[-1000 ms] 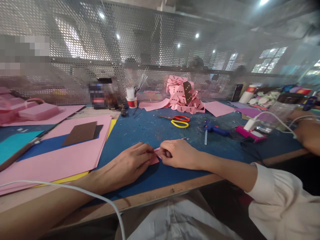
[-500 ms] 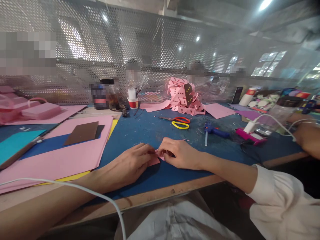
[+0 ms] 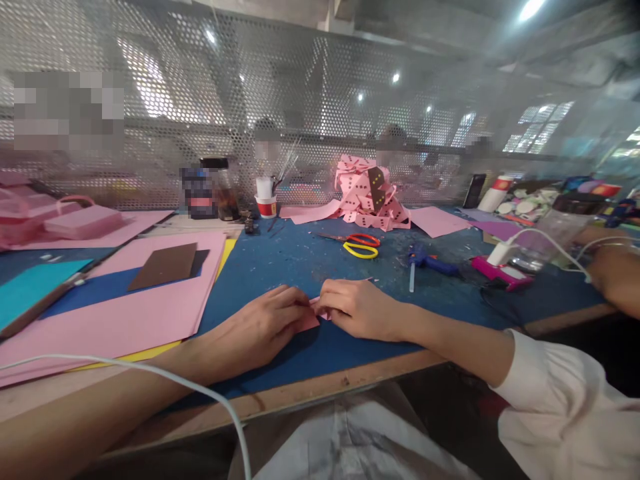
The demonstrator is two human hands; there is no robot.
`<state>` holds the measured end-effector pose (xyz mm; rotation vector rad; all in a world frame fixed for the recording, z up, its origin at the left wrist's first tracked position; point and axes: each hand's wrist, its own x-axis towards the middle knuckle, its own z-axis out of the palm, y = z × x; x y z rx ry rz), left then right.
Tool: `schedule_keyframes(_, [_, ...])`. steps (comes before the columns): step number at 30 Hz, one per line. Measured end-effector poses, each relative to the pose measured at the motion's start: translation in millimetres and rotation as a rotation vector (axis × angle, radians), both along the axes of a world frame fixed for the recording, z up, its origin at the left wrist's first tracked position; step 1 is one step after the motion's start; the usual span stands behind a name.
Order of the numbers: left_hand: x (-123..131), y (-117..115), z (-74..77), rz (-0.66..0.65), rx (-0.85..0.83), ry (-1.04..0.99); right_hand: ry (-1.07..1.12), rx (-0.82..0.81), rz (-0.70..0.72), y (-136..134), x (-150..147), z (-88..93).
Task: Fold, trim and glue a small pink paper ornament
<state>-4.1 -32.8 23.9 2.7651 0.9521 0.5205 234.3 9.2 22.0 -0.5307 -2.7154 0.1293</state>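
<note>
My left hand (image 3: 260, 328) and my right hand (image 3: 359, 308) meet over a small pink paper piece (image 3: 310, 322) that lies on the blue table top (image 3: 310, 257) near its front edge. The fingers of both hands are curled and press or pinch the piece from either side. Most of the pink piece is hidden under my fingers.
Large pink sheets (image 3: 125, 313) with a brown card (image 3: 163, 265) lie at the left. Scissors (image 3: 357, 241), a blue glue gun (image 3: 430, 260) and a heap of pink cut-outs (image 3: 370, 193) are further back. Another person's arm (image 3: 613, 277) rests at the right. A white cable (image 3: 150, 377) crosses my left forearm.
My right hand's fingers have shifted slightly on the pink piece. Both hands stay in the same place.
</note>
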Motion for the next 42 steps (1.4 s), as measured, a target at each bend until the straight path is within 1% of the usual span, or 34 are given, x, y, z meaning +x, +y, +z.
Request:
schedule_keyframes(8, [0,1,0.5,-0.004,-0.019,0.015,-0.013,0.002,0.020,2,5,0.3])
schedule_keyframes(15, [-1,0,-0.7,0.005,-0.001,0.025,-0.026,0.049,0.020,-2,6,1.4])
schedule_keyframes(25, [-2,1,-2.2,0.000,0.005,0.023,-0.017,0.040,0.030,2,5,-0.4])
schedule_keyframes(33, [0,-1,0.7,0.014,0.015,0.042,-0.025,0.015,0.031,0,9,3.0])
schedule_keyframes(42, [-2,0,-2.3,0.010,0.035,0.046,-0.045,0.026,0.059,-3,14,7.3])
